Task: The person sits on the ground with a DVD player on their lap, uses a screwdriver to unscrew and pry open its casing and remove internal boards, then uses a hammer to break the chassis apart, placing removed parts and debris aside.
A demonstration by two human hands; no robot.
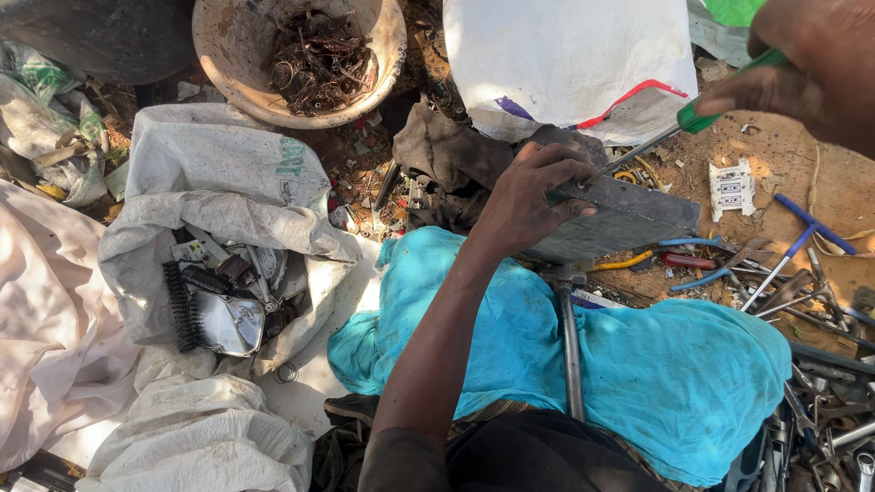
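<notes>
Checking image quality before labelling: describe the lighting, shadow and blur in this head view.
Head view: hard sunlight bleaches the white sack and the dirt by the pliers; the left hand on the grey slab is in shade; the right hand holding the green-handled screwdriver is dark, soft and cropped.

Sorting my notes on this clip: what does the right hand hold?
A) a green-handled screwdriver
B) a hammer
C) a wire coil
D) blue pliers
A: the right hand grips a green-handled screwdriver, its tip against the grey slab that the left hand steadies.
</notes>
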